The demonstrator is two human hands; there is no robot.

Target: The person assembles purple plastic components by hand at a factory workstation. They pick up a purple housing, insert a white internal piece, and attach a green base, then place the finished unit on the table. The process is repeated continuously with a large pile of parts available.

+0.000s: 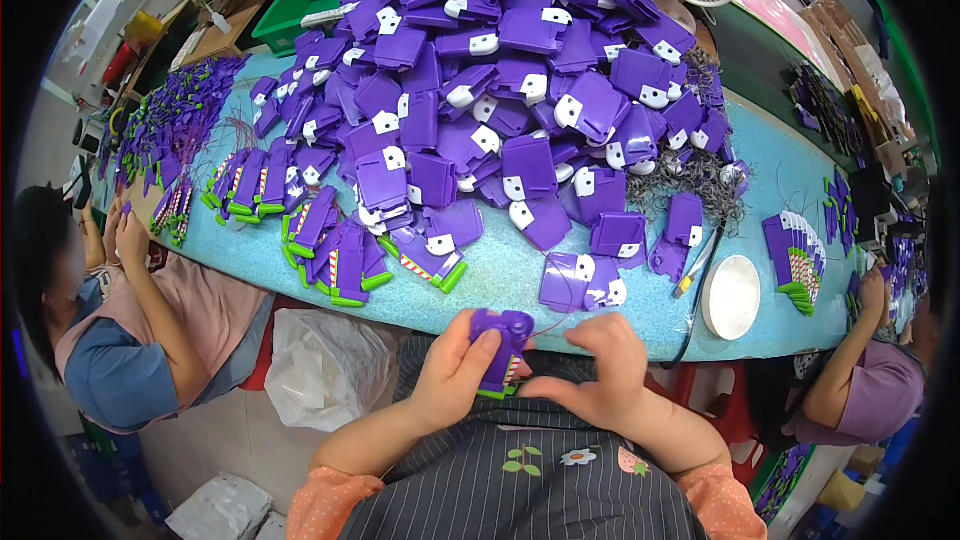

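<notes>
Over my lap, close to the table's front edge, my left hand [447, 372] grips a purple plastic part [508, 345]. Its thumb presses on the part's face; a striped red-and-white strip and a bright green lower edge show on it. Just to the right is my right hand [612, 365], thumb stretched toward the part and bent index finger apart from it. Whether that thumb touches the part is unclear. A thin dark red wire [568, 305] loops from near the part up over the table. Purple and white housing pieces [565, 280] lie just beyond my hands.
A large heap of purple and white housings [500, 90] covers the light-blue table [480, 280]. Green-edged assemblies [340, 260] lie left of centre, and a fanned stack [798, 260] lies right. A white round dish [731, 297] and tangled grey wires [700, 185] are nearby. People work at both sides.
</notes>
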